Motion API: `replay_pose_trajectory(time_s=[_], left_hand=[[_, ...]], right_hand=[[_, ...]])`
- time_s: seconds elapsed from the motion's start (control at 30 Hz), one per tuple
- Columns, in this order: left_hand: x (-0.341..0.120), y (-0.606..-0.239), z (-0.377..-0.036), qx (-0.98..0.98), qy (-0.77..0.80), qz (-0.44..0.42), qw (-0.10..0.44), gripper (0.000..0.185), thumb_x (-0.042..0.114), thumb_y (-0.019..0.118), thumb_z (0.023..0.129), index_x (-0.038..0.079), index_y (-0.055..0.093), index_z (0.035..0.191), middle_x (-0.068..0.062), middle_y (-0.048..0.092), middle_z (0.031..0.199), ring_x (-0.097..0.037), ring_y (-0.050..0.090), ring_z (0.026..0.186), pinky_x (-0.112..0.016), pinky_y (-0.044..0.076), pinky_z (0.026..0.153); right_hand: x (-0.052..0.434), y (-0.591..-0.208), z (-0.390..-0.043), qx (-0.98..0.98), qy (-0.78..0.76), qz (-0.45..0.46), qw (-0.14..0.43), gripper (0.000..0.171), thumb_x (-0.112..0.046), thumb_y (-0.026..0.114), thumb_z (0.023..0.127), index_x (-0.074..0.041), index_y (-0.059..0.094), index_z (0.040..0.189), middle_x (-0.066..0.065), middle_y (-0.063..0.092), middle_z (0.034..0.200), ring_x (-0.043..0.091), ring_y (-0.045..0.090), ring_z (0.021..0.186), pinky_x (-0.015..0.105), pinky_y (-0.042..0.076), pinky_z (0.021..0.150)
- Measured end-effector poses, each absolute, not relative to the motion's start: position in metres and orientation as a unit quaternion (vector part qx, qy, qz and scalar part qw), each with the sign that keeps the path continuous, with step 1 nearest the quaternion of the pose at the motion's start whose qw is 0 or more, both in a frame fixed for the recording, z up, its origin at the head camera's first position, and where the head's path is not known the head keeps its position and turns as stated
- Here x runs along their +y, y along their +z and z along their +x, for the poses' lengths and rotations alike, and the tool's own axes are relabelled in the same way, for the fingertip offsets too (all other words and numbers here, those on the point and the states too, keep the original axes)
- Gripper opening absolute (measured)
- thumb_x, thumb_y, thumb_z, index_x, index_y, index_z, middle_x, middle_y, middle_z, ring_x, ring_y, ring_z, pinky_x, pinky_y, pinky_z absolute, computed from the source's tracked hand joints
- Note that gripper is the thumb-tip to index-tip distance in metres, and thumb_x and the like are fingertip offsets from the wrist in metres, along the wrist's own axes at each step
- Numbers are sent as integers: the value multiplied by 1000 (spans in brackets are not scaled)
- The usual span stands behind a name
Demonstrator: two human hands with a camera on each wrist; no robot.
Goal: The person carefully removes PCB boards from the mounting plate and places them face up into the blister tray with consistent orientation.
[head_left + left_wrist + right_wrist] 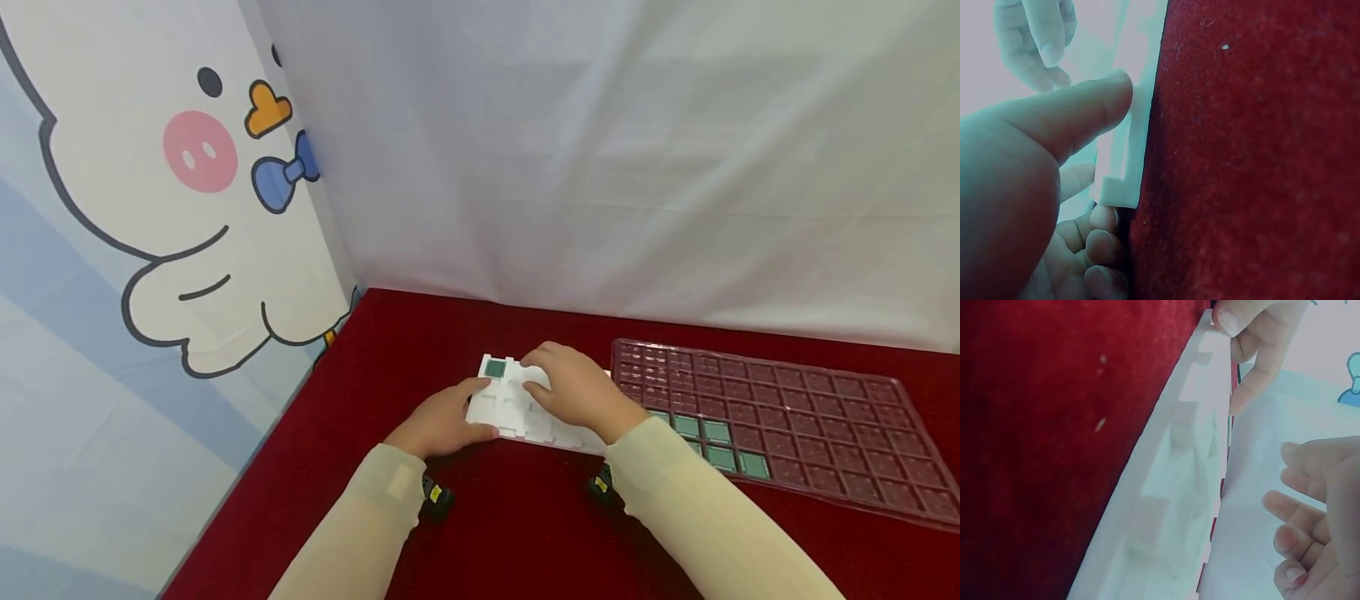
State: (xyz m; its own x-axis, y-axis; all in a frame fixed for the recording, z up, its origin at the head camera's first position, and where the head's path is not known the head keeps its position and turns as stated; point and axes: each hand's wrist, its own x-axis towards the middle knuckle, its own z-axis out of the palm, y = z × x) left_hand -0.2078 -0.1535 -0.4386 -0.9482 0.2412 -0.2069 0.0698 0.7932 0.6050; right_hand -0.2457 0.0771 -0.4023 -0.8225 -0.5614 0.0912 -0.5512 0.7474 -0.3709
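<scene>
Taking the white tray (517, 408) as reference, on the red cloth (390, 350). My left hand (442, 421) pinches the tray's left end: thumb on top, fingers curled under the edge, seen clearly in the left wrist view (1054, 131). One green chip (495, 367) sits in the tray's far-left pocket; the other visible pockets look bare, so I judge loading has barely begun. My right hand (573, 392) rests over the tray's middle-right, fingers relaxed and spread, holding nothing in the right wrist view (1310, 506). Right of the tray lies the clear grid tray (780, 417), with green chips (708, 442) in its near-left pockets, just beside my right wrist, most pockets bare.
</scene>
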Motion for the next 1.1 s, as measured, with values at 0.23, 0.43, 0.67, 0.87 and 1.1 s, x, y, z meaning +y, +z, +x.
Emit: replay_pose_trajectory(time_s=[0.23, 0.43, 0.67, 0.87, 1.1], left_hand=[[-153, -437, -208, 935, 315, 83, 139, 80, 37, 81, 88, 14, 45, 156, -10, 54, 149, -24, 57, 119, -49, 46, 103], [-154, -438, -209, 936, 313, 88, 137, 79, 37, 80, 89, 14, 45, 156, -11, 53, 150, -25, 57, 121, -49, 46, 104], [-154, -439, -211, 936, 310, 91, 138, 79, 38, 80, 89, 15, 45, 156, -10, 53, 150, -24, 57, 121, -48, 46, 104], [-154, -439, -211, 934, 314, 97, 138, 80, 38, 81, 89, 14, 45, 156, -10, 53, 151, -25, 57, 122, -48, 46, 104], [-156, -438, -209, 935, 312, 101, 135, 80, 38, 80, 89, 15, 44, 156, -10, 54, 150, -25, 58, 122, -48, 46, 104]], right_hand=[[67, -403, -254, 933, -204, -296, 14, 35, -25, 71, 99, -9, 69, 130, 7, 65, 129, 26, 61, 121, 44, 47, 106], [59, -404, -260, 931, -229, -284, 29, 34, -24, 70, 100, -9, 68, 130, 6, 65, 128, 24, 62, 119, 44, 47, 105], [52, -406, -264, 930, -239, -278, 35, 34, -23, 69, 100, -8, 68, 130, 8, 64, 129, 26, 61, 119, 44, 47, 105], [44, -411, -268, 931, -230, -281, 33, 31, -21, 70, 99, -9, 70, 127, 7, 65, 126, 25, 62, 117, 43, 47, 105], [32, -414, -271, 933, -223, -280, 38, 28, -18, 71, 98, -9, 71, 125, 7, 64, 124, 24, 62, 115, 41, 49, 103]])
